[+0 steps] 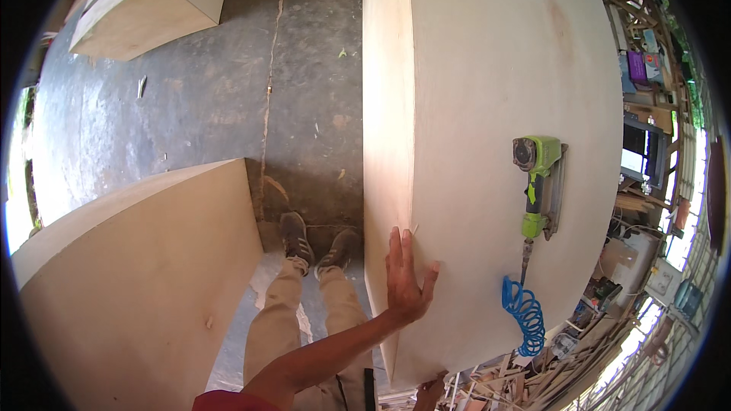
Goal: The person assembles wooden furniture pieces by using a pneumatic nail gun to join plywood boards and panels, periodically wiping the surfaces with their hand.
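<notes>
A large pale plywood box [487,91] stands in front of me and to my right. My left hand [407,281] rests at its near left edge, fingers stretched and thumb apart, holding nothing. Beside the fingertips lies a tiny pale sliver [416,228]. At the box's lower edge my right hand [431,393] is partly in view; its fingers are mostly hidden. A green and black nail gun [537,186] lies on the box's top, away from both hands. From its handle end runs a blue coiled air hose [524,316].
Another plywood box [137,281] stands left of my legs, and further boxes [156,11] stand at the far left. Grey concrete floor [205,106] with a crack lies between. Wood offcuts [533,380] and cluttered shelving [647,68] line the right side.
</notes>
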`<control>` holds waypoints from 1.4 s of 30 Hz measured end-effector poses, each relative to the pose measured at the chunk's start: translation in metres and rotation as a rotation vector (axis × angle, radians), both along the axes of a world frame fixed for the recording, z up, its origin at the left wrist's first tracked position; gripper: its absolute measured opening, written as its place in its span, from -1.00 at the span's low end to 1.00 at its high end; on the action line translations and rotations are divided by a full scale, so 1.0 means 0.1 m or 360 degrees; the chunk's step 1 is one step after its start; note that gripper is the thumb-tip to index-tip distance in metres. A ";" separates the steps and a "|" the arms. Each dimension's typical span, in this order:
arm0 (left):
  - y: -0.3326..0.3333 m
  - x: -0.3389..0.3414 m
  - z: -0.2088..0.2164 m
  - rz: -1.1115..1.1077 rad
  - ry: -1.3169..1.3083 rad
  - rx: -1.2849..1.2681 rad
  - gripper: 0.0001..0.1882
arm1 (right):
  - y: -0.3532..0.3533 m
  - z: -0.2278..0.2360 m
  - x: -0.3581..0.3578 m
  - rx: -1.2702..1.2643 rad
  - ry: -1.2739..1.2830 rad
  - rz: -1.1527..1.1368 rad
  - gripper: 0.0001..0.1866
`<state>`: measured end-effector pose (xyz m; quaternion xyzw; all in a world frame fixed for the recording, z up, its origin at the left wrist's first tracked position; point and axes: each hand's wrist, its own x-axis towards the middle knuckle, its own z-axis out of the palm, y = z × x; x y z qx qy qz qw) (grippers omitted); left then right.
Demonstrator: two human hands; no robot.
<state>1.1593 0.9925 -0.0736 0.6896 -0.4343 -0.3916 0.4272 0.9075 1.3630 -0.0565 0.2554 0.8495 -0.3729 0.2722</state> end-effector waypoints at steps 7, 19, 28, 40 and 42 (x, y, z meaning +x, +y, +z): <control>0.06 0.11 0.00 -0.0009 -0.0020 0.0078 -0.09 | -0.29 0.19 0.35 0.0045 0.0020 0.0074 -0.51; -0.09 0.06 0.05 0.0080 -0.0021 -0.0068 0.07 | -0.45 0.16 0.06 0.0215 0.0477 0.0428 -0.59; 0.05 0.22 0.00 0.0450 -0.0325 0.0215 -0.29 | -1.73 0.36 -2.94 -0.0147 0.1660 0.0799 -0.69; 2.65 -0.68 0.32 0.0904 -0.0775 0.0651 -0.56 | -2.75 -0.38 -5.10 0.0102 0.1604 0.1925 -0.54; 2.67 -0.86 0.37 0.0990 -0.0786 0.0775 -0.51 | -2.69 -0.42 -5.15 0.0337 0.2114 0.1929 -0.55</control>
